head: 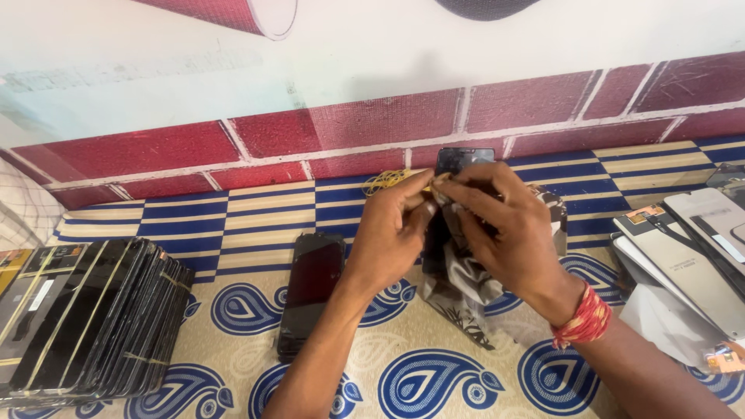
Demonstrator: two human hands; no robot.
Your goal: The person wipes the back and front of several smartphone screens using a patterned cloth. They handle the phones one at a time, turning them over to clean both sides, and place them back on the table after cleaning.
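My left hand (392,229) and my right hand (508,225) meet over a black phone screen (463,161) that stands tilted against the wall. Both hands pinch a yellow rubber band (429,185) at the screen's upper left edge. A patterned grey cloth (466,291) lies under the screen and under my right hand, which hides most of the glass. A red thread band (583,320) wraps my right wrist. Several loose yellow rubber bands (386,181) lie by the wall just left of my fingers.
A single black screen (312,291) lies flat to the left of my left arm. A banded stack of black screens (85,318) fills the left side. Several pale screen panels with flex cables (694,256) lie at the right. A painted brick wall (310,136) rises behind.
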